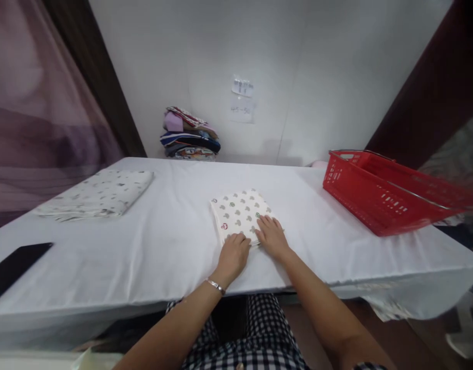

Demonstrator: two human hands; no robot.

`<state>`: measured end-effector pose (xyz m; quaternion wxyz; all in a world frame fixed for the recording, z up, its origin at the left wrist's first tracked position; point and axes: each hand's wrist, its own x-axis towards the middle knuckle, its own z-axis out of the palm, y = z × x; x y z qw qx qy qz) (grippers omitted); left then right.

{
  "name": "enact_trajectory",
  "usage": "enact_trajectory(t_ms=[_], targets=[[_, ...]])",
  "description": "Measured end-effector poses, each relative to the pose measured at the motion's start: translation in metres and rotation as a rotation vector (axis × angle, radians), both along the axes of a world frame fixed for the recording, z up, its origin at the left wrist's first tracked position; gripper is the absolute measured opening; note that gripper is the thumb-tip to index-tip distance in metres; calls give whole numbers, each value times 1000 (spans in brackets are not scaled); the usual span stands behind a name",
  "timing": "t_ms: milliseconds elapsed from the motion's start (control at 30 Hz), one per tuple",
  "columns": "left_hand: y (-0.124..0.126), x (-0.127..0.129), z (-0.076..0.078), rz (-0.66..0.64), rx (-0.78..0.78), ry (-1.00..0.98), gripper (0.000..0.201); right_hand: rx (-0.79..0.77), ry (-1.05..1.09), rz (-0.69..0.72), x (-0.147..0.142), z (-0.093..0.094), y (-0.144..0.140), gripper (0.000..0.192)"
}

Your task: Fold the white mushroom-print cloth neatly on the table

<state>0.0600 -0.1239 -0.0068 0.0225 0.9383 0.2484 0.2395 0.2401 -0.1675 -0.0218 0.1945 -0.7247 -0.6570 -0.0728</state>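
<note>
White cloth covered the long table (144,257) that stood against a pale wall, and a purple curtain hung at the far left. On the left edge of the table lay a flat black object (13,267), maybe a phone, and behind it a folded pale cloth with small grey marks (97,198). Further back, at the wall, a pile of coloured folded clothes (190,134) rested, with a paper note (242,100) fixed above and to the right of it. Near the middle of the table lay the small folded cloth with the printed pattern (240,213), close to the front edge. The left hand (233,254) rested flat on its near edge, fingers together and pressing down, pinching nothing. The right hand (272,236) lay just beside it on the near right corner, fingers slightly spread, also flat. I judged this cloth light, soft and limp, so it would be better taken by the folded edges or corners, otherwise the layers could slide open. On the right a red plastic basket (379,198) stood well apart from the hands; nothing lay between.
</note>
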Motion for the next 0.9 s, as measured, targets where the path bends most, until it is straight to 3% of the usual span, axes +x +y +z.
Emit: enact_trajectory(t_ms=[167,300,400,533,667,800,900], targets=[[2,-41,-4,28,-111,-129,20,70,-21,-7,1,-10,-6,40],[4,-57,-4,82,-320,-224,22,57,46,-31,-7,1,-3,36],[14,-55,1,160,-453,-286,27,40,117,1,-21,18,6,36],[38,-42,4,350,-545,-395,20,-61,101,169,-49,27,16,44],[59,-32,2,553,-730,-354,50,-181,85,228,-65,20,14,46],[69,-24,7,582,-848,-316,57,-211,196,265,-54,21,16,44],[73,-19,13,599,-940,-315,57,-133,257,149,-23,29,26,40]])
